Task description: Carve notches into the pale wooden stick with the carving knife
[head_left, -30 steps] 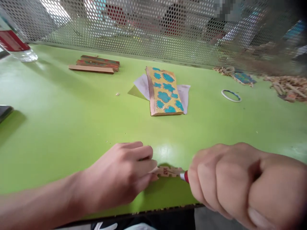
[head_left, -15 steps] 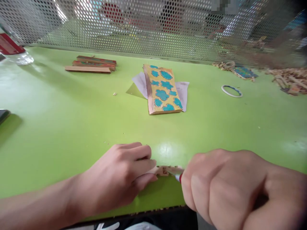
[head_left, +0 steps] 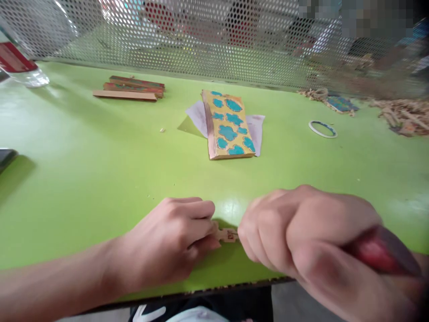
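Shifted left, our right hand (head_left: 308, 228) clasps a red-handled knife (head_left: 378, 252) just beside the notched wooden piece (head_left: 228, 235) (pale, dark-marked) our left hand (head_left: 167, 241) pinches.

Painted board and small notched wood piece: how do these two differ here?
The painted board is much larger than the small notched wood piece. The board is yellow with turquoise blobs; the piece is mostly bare, pale wood. The board lies on a pale sheet, away from the hands; the piece is pinched by the left hand. Both look flat and wooden.
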The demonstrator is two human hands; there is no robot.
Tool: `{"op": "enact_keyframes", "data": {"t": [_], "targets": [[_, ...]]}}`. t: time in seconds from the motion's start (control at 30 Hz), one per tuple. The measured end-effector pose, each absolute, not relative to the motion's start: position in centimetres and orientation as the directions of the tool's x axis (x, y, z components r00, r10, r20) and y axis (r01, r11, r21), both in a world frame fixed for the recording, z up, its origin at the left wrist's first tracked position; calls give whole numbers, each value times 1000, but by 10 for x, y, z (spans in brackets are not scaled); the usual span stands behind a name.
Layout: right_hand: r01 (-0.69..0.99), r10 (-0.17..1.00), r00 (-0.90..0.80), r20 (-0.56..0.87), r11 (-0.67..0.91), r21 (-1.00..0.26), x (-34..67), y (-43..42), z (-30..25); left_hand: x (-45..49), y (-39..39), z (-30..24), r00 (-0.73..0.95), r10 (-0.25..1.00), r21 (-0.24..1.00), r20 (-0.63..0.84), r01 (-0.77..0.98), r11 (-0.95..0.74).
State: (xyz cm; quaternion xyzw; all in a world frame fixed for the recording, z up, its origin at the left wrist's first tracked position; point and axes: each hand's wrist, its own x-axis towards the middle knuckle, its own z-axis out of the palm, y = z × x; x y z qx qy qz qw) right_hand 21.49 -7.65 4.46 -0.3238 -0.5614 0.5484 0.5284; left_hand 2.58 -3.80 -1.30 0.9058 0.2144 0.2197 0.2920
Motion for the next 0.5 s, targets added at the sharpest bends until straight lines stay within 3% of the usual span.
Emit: {"op": "enact_keyframes", "data": {"t": [0.13, 0.27, 0.4, 0.5], "targets": [[-311, 981, -186, 59, -2, -950, 218, -64, 42, 26, -40, -15, 797, 535, 644, 281, 257, -721], [-438, 989, -125, 74, 12, -899, 225, -55, 37, 28, -39, -16, 788, 538, 630, 299, 261, -732], [-356, 971, -227, 72, -14, -934, 222, -67, 36, 28, -37, -12, 818, 515, 640, 258, 255, -725], [-364, 970, -36, 240, 211, -907, 216, -82, 36, 27, -37, -8, 830, 498, 618, 252, 258, -743]]}}
